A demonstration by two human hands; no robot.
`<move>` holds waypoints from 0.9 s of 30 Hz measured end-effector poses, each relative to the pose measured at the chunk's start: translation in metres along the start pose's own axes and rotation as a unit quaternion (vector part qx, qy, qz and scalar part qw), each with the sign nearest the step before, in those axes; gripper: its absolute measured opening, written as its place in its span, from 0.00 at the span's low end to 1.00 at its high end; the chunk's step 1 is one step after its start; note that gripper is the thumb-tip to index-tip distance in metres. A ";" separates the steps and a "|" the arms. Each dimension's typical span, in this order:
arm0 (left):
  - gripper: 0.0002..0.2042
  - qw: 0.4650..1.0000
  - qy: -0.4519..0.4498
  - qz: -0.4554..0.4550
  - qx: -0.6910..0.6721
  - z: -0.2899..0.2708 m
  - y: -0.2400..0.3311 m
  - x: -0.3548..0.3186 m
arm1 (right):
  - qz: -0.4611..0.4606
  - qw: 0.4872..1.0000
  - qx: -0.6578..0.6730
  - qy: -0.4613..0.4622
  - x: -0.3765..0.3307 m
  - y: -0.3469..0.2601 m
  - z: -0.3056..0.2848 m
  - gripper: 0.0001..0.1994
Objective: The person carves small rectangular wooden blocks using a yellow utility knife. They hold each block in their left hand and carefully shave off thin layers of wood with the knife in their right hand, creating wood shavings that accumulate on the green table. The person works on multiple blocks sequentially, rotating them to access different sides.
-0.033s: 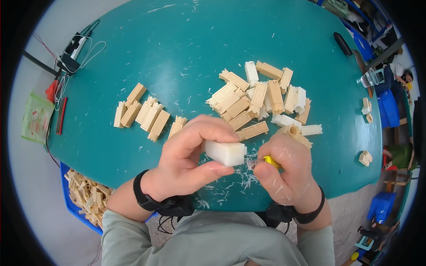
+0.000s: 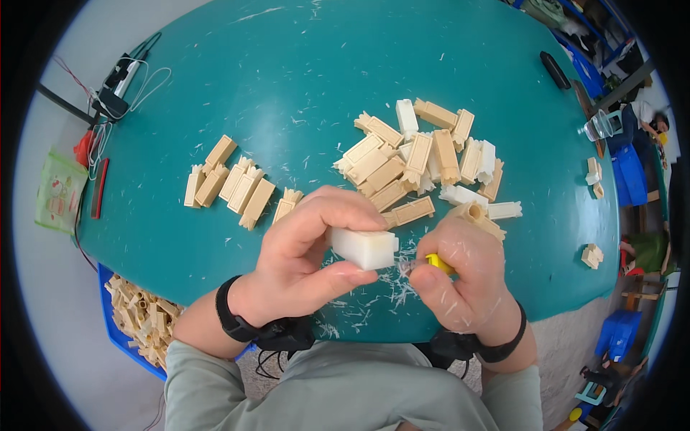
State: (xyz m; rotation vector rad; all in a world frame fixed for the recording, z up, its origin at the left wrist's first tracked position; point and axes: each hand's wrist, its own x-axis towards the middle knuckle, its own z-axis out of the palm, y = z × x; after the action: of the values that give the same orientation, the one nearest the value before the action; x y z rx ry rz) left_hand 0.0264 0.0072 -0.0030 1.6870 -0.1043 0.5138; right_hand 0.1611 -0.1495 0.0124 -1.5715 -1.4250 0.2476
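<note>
My left hand [image 2: 316, 251] is closed round a white plastic block [image 2: 363, 248], fingers over its top and thumb along its lower edge. The block has a small raised end facing my right hand [image 2: 463, 276]. That hand is closed on a yellow-handled knife [image 2: 438, 263]; its greyish tip points left, just apart from the block. Most of the handle is hidden by fingers. Fine white shavings [image 2: 402, 291] lie below and between my hands, and some cling to my right hand. Beyond them is a loose heap of beige and white blocks [image 2: 419, 159] with notched ends.
A smaller group of beige blocks [image 2: 244, 187] lies to the left on the green table [image 2: 287, 65]. A blue bin [image 2: 115, 332] full of beige pieces stands at the lower left. A power strip [image 2: 118, 82] with cables and a clear cup [image 2: 595, 128] are near the edges.
</note>
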 end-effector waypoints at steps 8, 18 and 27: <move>0.15 0.993 0.004 -0.005 -0.116 0.007 0.001 -0.002 | -0.017 1.000 -0.024 0.003 0.000 0.001 0.001 0.13; 0.14 0.979 -0.011 -0.054 -0.195 0.009 0.004 -0.006 | -0.047 0.994 -0.099 0.022 0.003 0.006 -0.004 0.14; 0.20 0.982 -0.014 -0.092 -0.162 0.012 0.011 -0.005 | 0.076 0.995 0.005 0.067 0.005 -0.002 -0.004 0.12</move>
State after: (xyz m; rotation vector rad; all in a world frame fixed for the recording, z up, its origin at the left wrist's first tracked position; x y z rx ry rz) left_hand 0.0218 -0.0074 0.0039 1.3682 -0.0481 0.3152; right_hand 0.1640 -0.1476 0.0175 -1.6587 -1.2017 0.2326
